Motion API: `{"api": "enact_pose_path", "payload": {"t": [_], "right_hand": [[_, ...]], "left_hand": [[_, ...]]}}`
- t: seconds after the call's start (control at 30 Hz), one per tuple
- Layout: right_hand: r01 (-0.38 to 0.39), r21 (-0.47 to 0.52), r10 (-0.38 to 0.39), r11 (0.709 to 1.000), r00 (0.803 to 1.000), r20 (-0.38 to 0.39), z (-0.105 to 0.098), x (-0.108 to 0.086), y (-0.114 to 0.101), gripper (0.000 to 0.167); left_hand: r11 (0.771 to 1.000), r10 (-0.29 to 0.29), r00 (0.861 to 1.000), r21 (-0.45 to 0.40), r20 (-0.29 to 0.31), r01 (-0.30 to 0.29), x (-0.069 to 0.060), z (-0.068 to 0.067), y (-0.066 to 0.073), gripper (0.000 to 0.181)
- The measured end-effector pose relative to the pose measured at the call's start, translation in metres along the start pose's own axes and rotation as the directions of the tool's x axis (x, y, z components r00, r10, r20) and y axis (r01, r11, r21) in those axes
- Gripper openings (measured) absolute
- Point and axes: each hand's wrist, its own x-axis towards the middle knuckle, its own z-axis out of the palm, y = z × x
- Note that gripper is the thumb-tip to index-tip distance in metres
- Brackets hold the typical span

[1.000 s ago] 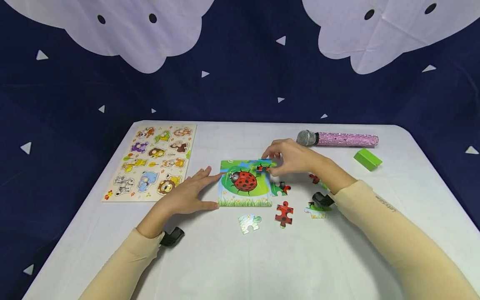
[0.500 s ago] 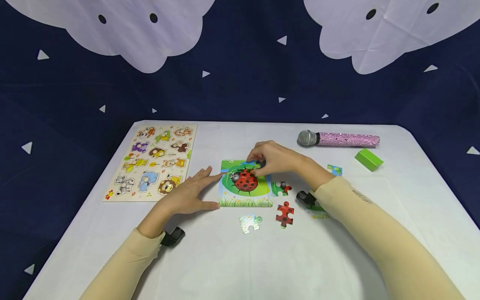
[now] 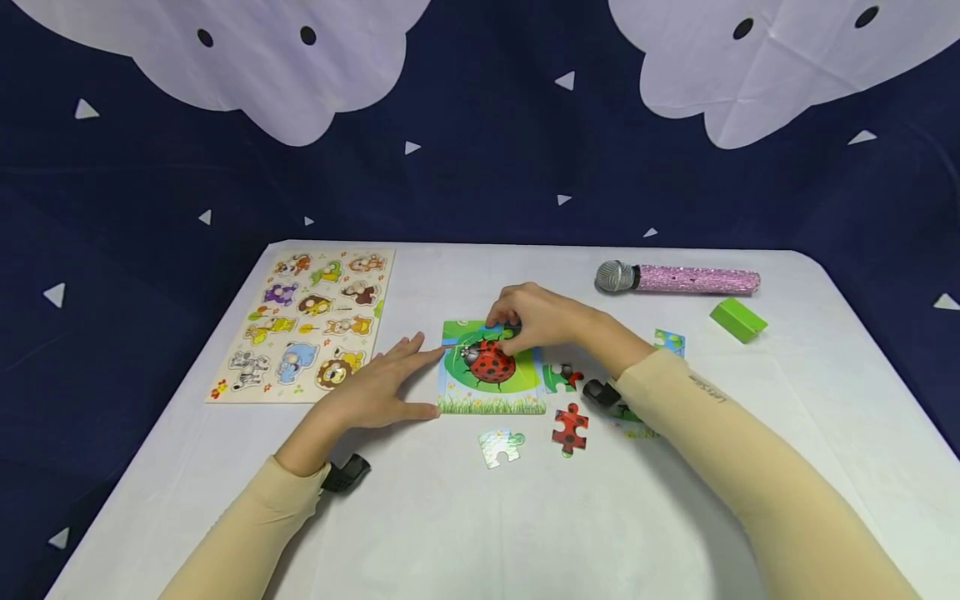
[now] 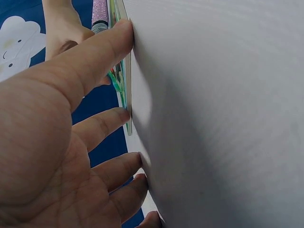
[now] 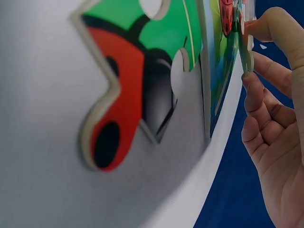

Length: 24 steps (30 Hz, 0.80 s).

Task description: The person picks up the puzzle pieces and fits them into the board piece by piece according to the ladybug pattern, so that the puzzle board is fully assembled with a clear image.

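Observation:
The ladybug puzzle board (image 3: 491, 392) lies flat near the middle of the table. My left hand (image 3: 378, 387) rests at its left side, fingers straight, with thumb and index tip touching the board's edge. Over the board's upper right part, my right hand (image 3: 542, 317) pinches a puzzle piece (image 5: 246, 52) between thumb and fingers; in the head view the hand mostly hides this piece. Loose beside the board lie a green, red and black piece (image 3: 558, 379), a red spotted piece (image 3: 570, 431) and a pale grassy piece (image 3: 500, 448).
A blue and green piece (image 3: 670, 341) lies beyond the right forearm; another piece (image 3: 640, 432) is partly covered by the right sleeve. At the left stands out an animal peg puzzle (image 3: 300, 333). A pink glittery microphone (image 3: 678, 279) and a green block (image 3: 738, 319) lie back right.
My right hand has moved left with its puzzle piece, from the board's upper right corner to farther over the board. The left hand has stayed in place.

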Motion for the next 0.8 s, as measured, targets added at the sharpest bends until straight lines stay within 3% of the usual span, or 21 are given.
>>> {"api": "enact_pose_path", "payload": {"t": [0.8], "right_hand": [[-0.021, -0.064, 0.022, 0.998, 0.999, 0.024, 0.0045, 0.0017, 0.0003, 0.035]], "left_hand": [[1.0, 0.009, 1.0, 0.007, -0.003, -0.009, 0.0, 0.0002, -0.0001, 0.09]]}}
